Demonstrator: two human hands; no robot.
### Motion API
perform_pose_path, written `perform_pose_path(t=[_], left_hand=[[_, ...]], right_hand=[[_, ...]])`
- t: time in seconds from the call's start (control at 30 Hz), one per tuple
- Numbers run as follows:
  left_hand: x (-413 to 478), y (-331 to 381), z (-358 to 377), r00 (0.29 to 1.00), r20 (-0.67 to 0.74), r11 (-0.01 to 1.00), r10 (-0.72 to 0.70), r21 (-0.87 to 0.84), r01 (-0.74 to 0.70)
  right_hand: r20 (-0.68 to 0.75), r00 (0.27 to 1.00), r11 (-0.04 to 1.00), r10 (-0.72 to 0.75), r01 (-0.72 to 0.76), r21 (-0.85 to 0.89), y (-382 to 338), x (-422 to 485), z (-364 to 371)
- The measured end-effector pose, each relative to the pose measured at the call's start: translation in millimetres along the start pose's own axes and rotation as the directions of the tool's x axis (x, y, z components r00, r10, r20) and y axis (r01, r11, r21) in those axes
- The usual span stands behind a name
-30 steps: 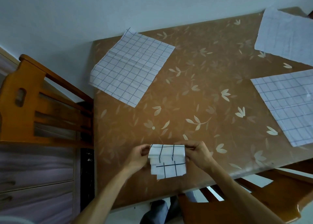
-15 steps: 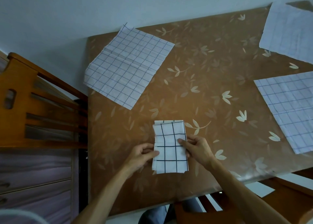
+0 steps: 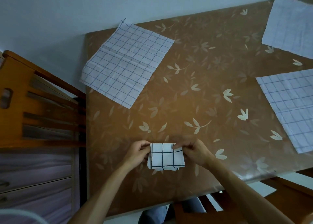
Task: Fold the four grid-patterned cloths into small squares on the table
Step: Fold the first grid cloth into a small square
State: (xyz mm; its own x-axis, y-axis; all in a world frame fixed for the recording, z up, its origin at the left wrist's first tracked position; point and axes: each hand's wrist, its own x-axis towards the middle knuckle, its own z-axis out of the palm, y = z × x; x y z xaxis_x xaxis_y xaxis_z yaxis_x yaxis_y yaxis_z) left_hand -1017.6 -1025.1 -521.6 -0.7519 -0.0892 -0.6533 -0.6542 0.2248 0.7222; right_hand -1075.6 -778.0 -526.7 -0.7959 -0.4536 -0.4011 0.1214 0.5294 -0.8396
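The left hand (image 3: 137,153) and right hand (image 3: 194,153) are pinching the far corners of the folded cloth (image 3: 166,157), which is lying between them by the surface's (image 3: 203,88) near edge. An unfolded cloth (image 3: 125,62) is lying at the far-left corner, nearer the left hand.

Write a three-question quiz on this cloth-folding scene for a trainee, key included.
1. True or false: both the left hand and the right hand hold the folded cloth.
2. How many cloths lie unfolded on the table? A) one B) three C) four
3. Fill in: the unfolded cloth nearest the wooden chair lies at the table's far ____ corner.
Key: 1 true; 2 B (far-left cloth, far-right cloth, right-side cloth); 3 left.
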Motion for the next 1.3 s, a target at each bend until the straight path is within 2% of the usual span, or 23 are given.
perform_pose_path(t=[0.1,0.23,0.33,0.4,0.47,0.53,0.67,0.9,1.07,1.1,1.13,1.17,1.2,1.23,1.3], left_hand=[[2,-7,-1,0.999,-0.036,0.999,0.013,0.045,-0.012],[5,-17,-5,0.998,-0.036,0.989,0.046,0.144,-0.04],[4,-17,-5,0.997,-0.057,0.986,0.06,0.16,-0.05],[3,-17,-5,0.996,-0.063,0.988,0.065,0.144,-0.055],[3,-17,-6,0.996,-0.068,0.992,0.064,0.115,-0.056],[3,-17,-10,0.996,-0.06,0.994,0.061,0.089,-0.056],[-1,-16,-12,0.999,-0.023,1.0,0.026,0.007,-0.026],[-8,-12,-9,1.0,-0.01,0.993,-0.01,-0.118,0.009],[-7,-9,-11,0.999,0.032,0.997,-0.034,-0.067,0.036],[-7,-9,-10,1.0,-0.011,1.0,0.003,-0.004,-0.003],[-7,-10,-7,0.991,-0.095,0.986,0.091,0.147,-0.077],[-8,-13,-4,0.952,-0.19,0.919,0.239,0.361,-0.159],[-9,-16,0,0.878,-0.229,0.794,0.42,0.562,-0.233],[-11,-19,6,0.794,-0.181,0.643,0.58,0.7,-0.311],[-13,-25,22,0.661,0.043,0.364,0.749,0.807,-0.465]], right_hand=[[0.065,0.998,0.986,0.027,-0.016,-0.165,2,0,3],[0.153,0.987,0.984,0.039,-0.011,-0.181,0,-4,9],[0.111,0.993,0.992,0.026,-0.012,-0.126,1,-7,14],[0.077,0.996,0.999,0.04,-0.038,-0.027,4,-7,16],[0.057,0.988,0.979,0.14,-0.147,0.141,4,-5,14],[0.101,0.973,0.944,0.21,-0.228,0.238,2,-3,8],[0.185,0.957,0.93,0.222,-0.265,0.256,-2,-2,4],[0.161,0.959,0.909,0.234,-0.275,0.315,-8,2,5],[0.073,0.955,0.923,0.286,-0.295,0.248,-10,5,6],[0.053,0.956,0.932,0.289,-0.294,0.211,-9,6,7],[0.034,0.957,0.943,0.289,-0.29,0.164,-9,7,8],[0.017,0.959,0.952,0.284,-0.284,0.111,-8,8,9],[0.002,0.96,0.958,0.28,-0.28,0.058,-7,8,11],[-0.013,0.961,0.961,0.277,-0.277,0.008,-8,8,13],[-0.045,0.968,0.966,0.247,-0.249,-0.072,-12,6,16]])
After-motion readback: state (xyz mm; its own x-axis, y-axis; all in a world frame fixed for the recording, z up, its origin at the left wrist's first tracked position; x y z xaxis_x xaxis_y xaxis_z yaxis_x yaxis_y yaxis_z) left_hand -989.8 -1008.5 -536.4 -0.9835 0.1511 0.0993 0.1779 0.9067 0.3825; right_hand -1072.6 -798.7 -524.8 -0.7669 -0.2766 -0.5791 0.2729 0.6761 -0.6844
